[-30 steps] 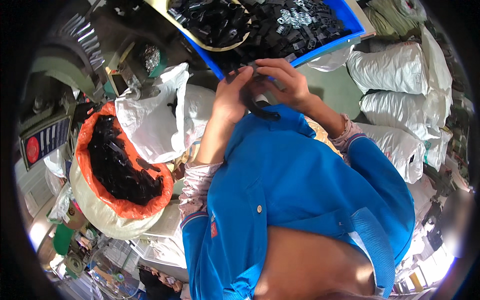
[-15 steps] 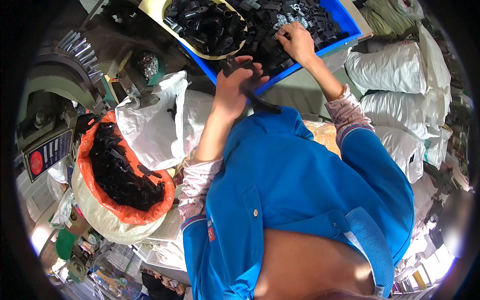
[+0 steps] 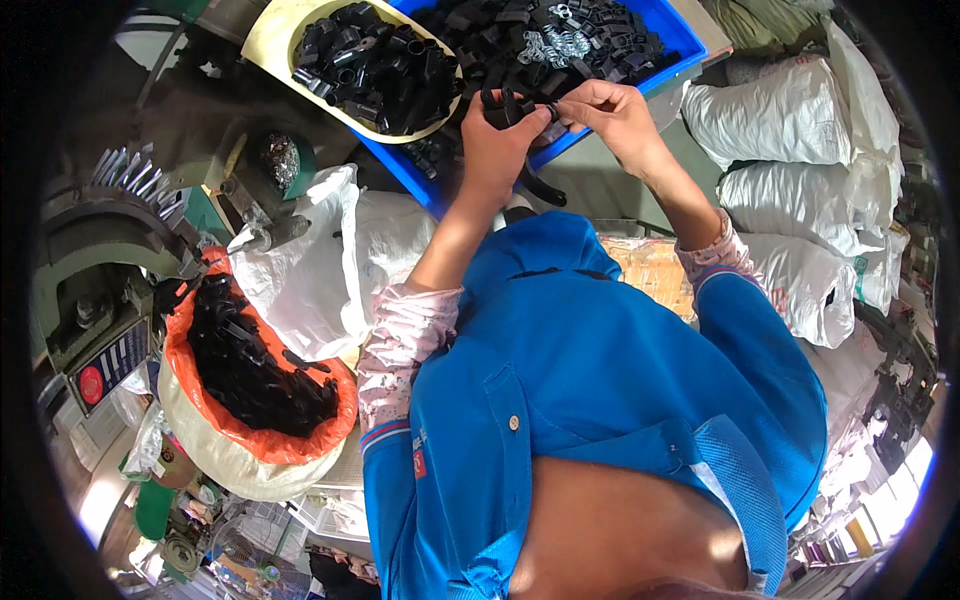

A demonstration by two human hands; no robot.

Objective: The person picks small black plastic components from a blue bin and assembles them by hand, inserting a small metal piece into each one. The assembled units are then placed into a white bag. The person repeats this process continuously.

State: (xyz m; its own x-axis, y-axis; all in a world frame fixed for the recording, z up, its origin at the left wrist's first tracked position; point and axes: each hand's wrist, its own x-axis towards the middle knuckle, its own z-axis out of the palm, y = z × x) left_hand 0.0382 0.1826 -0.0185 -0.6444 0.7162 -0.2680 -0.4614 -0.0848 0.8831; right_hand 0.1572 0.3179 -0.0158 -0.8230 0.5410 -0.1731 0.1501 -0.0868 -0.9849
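My left hand (image 3: 497, 138) grips a black curved plastic part (image 3: 520, 150) whose lower end hangs below the fist. My right hand (image 3: 610, 112) pinches the top of the same part, where a small piece sits between thumb and fingers. Both hands are held together over the near edge of a blue tray (image 3: 665, 30) full of black parts and some small metal rings (image 3: 560, 42). A cream oval bowl (image 3: 270, 35) of black parts lies just left of the tray.
An orange-lined sack (image 3: 190, 390) of black parts stands at lower left, beside a grey-green machine (image 3: 100, 260). White plastic bags (image 3: 330, 250) lie left of my arm. Filled white sacks (image 3: 790, 110) are stacked on the right.
My right hand came back from reaching into the blue tray and joined the left hand on the black part. The view shifted so tray and bowl sit lower.
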